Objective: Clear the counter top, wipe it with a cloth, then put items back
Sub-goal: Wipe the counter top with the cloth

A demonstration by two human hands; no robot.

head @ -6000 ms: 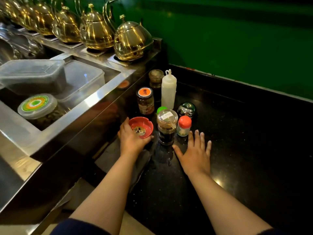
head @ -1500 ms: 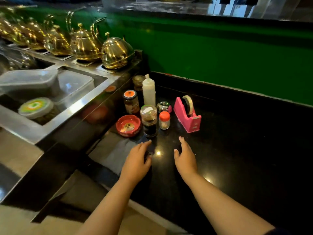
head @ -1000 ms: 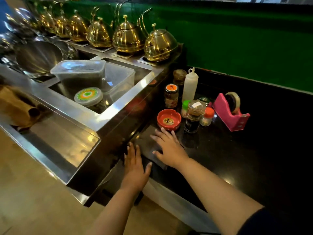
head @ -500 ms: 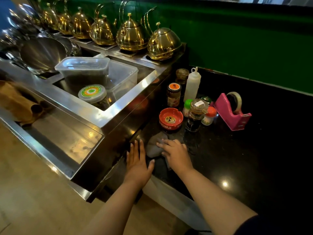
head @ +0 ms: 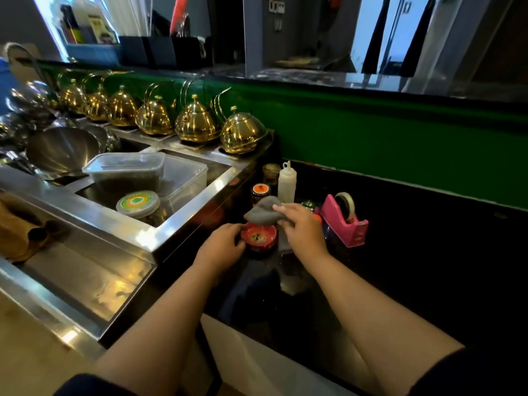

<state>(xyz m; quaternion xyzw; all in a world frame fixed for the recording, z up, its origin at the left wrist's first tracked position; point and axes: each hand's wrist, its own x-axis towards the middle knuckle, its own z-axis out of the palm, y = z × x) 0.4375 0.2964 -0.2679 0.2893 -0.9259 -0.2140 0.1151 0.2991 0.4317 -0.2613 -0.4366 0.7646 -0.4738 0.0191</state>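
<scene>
My right hand (head: 301,230) holds a bunched grey cloth (head: 264,211) lifted just above a red ashtray (head: 259,238) on the black counter top (head: 414,252). My left hand (head: 221,247) grips the ashtray's left rim. Behind them stand an orange-lidded jar (head: 260,191), a white squeeze bottle (head: 287,182) and a brown jar (head: 271,171). A pink tape dispenser (head: 345,220) stands to the right. The small spice jars are mostly hidden behind my right hand.
Left of the counter a steel unit holds clear plastic tubs (head: 148,174) and a round lidded tub (head: 137,202). A row of brass kettles (head: 197,121) lines the back. A green wall (head: 400,144) rises behind the counter.
My right hand has lifted the cloth off the counter to above the ashtray. My left hand left the counter's front edge and took the ashtray's rim. The camera tilted up.
</scene>
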